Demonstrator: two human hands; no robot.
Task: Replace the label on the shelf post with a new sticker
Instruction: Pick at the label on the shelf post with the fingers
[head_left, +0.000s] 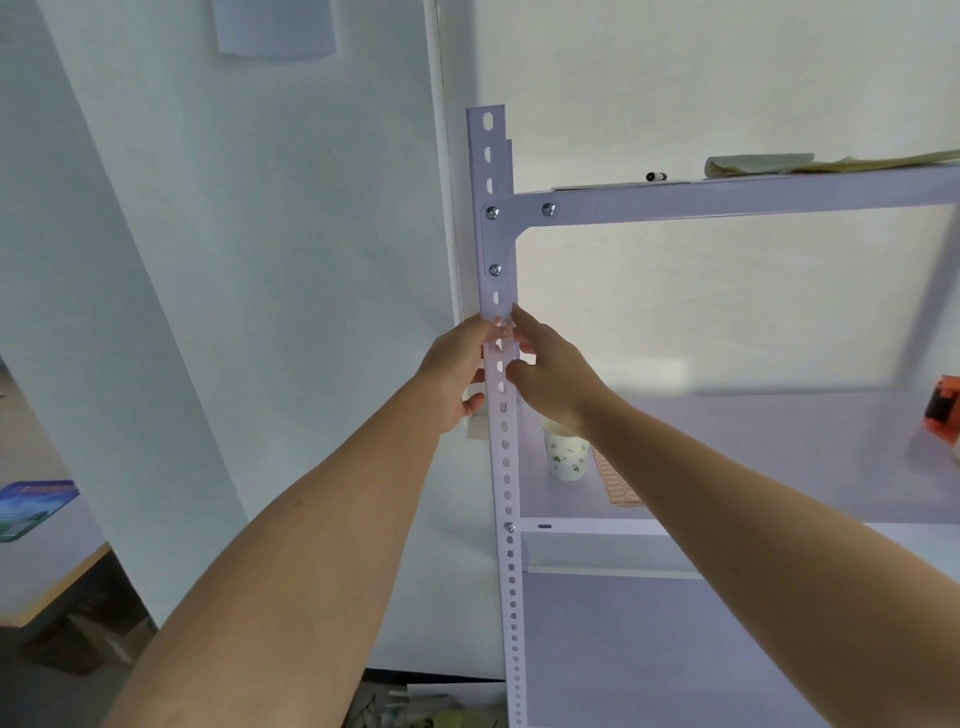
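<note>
Both bare hands met at the white perforated steel shelf post (503, 415), just below its bolted corner bracket. The left hand (457, 374) wrapped the post from the left side, fingers curled round behind it and thumb pressed on the front face, so it gripped the post itself. The right hand (550, 374) came in from the right with fingers extended and slightly bent, their tips resting against the small white label with red print (504, 328) that sat on the post's front face between the two hands; whether the fingertips pinched an edge of the label or only pressed on it could not be told. On the middle shelf board (753, 441) behind the right forearm stood a white paper cup with green pattern (566, 457), and just beside it lay a sheet of red-outlined stickers (618, 488), partly hidden by the arm. An orange and black device (943, 405) sat well apart at the board's right edge
</note>
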